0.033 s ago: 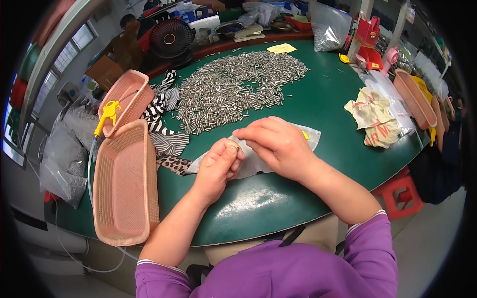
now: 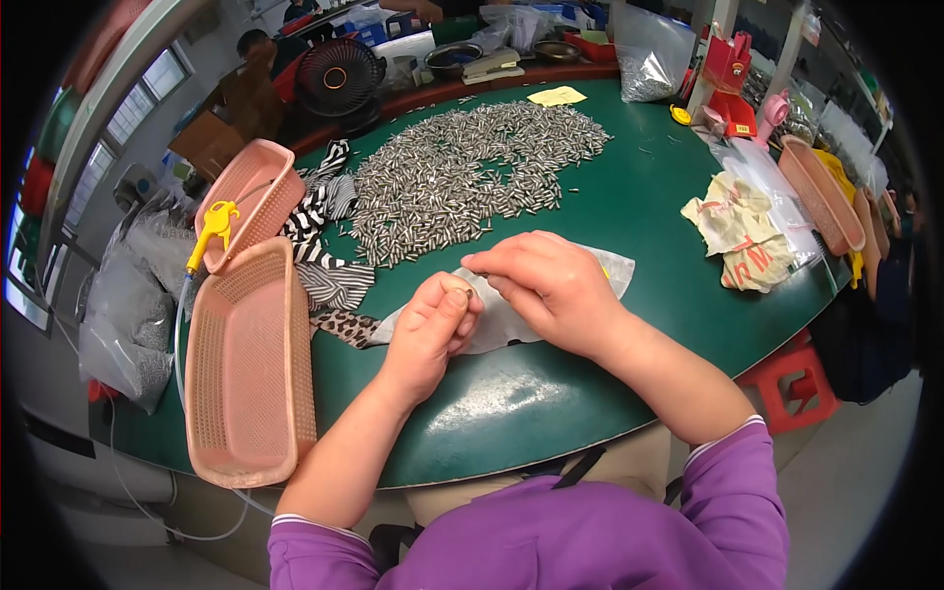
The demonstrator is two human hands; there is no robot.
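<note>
My left hand [image 2: 430, 324] is closed in front of me, with thumb and forefinger pinching a small metal pin [image 2: 469, 293] of which just the end shows. My right hand [image 2: 556, 285] is just to its right, palm down, its fingers together and the tips close to the left hand's fingers. What the right fingertips hold, if anything, is hidden. Under both hands lies a pale grey cloth [image 2: 501, 332]. Beyond them a broad heap of small silvery metal pins [image 2: 442, 177] spreads over the green table [image 2: 629, 344].
On the left stand two pink plastic baskets [image 2: 200, 393], with a yellow air gun [image 2: 213, 231] on a hose. Patterned cloths [image 2: 334, 280] lie between baskets and heap. To the right are a crumpled cream cloth bag [image 2: 737, 231] and another pink basket [image 2: 821, 197]. A black fan [image 2: 339, 77] stands at the back.
</note>
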